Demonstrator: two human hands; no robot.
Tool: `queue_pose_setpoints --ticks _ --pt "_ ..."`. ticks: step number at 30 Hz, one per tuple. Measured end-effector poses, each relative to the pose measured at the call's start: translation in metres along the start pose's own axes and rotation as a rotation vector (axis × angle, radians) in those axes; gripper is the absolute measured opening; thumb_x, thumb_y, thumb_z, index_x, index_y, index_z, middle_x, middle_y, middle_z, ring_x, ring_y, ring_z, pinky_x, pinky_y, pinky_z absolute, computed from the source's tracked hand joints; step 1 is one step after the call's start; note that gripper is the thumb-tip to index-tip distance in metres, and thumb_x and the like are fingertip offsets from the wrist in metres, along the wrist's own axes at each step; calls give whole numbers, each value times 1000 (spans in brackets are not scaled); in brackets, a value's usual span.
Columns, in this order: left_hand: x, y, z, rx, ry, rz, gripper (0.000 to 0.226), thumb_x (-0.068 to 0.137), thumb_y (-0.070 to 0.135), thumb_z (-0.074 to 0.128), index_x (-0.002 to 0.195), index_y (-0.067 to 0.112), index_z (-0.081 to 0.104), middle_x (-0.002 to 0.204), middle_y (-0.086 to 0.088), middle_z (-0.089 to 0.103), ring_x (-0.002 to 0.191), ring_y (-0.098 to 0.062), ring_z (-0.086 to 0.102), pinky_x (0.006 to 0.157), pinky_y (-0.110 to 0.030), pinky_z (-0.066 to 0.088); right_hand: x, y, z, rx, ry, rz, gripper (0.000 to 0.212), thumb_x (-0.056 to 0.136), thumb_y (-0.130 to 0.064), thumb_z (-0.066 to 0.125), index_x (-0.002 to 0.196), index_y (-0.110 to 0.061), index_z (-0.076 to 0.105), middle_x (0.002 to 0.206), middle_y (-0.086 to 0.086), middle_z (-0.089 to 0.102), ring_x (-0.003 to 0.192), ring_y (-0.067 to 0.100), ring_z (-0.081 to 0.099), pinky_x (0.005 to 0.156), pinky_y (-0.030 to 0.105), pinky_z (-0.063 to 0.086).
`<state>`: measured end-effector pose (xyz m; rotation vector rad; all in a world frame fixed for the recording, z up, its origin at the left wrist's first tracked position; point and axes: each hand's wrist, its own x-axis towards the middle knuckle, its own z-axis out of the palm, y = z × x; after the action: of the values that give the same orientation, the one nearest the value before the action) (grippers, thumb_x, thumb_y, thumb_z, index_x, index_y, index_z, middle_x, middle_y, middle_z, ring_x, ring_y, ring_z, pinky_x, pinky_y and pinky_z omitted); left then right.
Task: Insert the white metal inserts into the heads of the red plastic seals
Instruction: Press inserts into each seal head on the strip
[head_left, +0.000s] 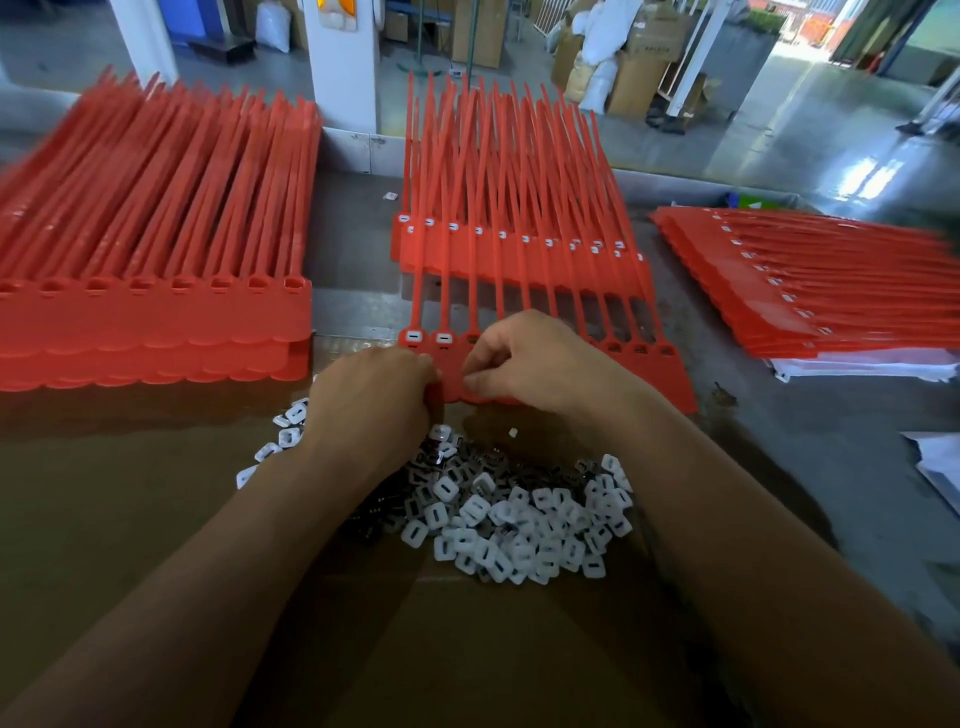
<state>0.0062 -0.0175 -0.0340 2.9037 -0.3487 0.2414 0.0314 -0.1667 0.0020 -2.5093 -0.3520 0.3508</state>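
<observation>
A strip of joined red plastic seals (654, 371) lies in front of me, its tails pointing away. Its two leftmost heads hold white inserts (414, 336); the heads further right show dark empty slots. My left hand (371, 400) grips the strip's near left edge, fingers curled over it. My right hand (524, 364) hovers over the third head with fingers curled and thumb and forefinger pinched together; what they pinch is hidden. A pile of loose white inserts (519, 525) lies on brown cardboard (156, 519) under my wrists.
A tall stack of unfilled red seals (156, 322) sits to the left. A stack with white inserts (519, 244) lies behind the strip. Another filled stack (810, 291) rests on white sheets at the right. Boxes and sacks stand on the floor beyond the table.
</observation>
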Motion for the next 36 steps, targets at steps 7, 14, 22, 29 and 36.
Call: queue_pose_setpoints --ticks 7,14,22,29,36 --pt "0 2 -3 1 -32 -16 36 85 11 46 114 24 63 120 2 62 110 -19 56 89 -34 45 -29 -3 -4 37 -105 -83 6 80 -22 70 77 -26 67 75 -12 66 67 -1 62 62 13 50" --pt "1 3 -4 -3 -42 -37 35 87 13 45 115 25 61 122 3 60 112 -19 54 90 -34 44 -38 -2 11 33 -182 -136 13 78 -19 72 87 -28 69 81 -17 64 71 -12 55 63 3 43" --pt "2 3 -2 -2 -25 -42 37 85 11 44 114 25 62 121 4 61 110 -19 55 87 -34 45 -44 5 5 39 -239 -99 17 74 -20 75 76 -33 65 79 -14 64 73 -8 58 65 10 49" --pt "1 2 -1 10 -19 -30 36 87 12 42 115 25 62 122 4 60 111 -18 55 88 -32 44 -44 3 10 -19 -244 -98 24 77 -19 73 68 -34 57 72 -17 58 67 -9 55 62 9 47" --pt "1 2 -2 13 -20 -29 36 88 14 42 116 26 61 123 5 59 110 -18 55 86 -31 44 -45 8 7 80 -198 -109 25 80 -11 69 80 -35 63 81 -13 64 74 -6 59 68 9 48"
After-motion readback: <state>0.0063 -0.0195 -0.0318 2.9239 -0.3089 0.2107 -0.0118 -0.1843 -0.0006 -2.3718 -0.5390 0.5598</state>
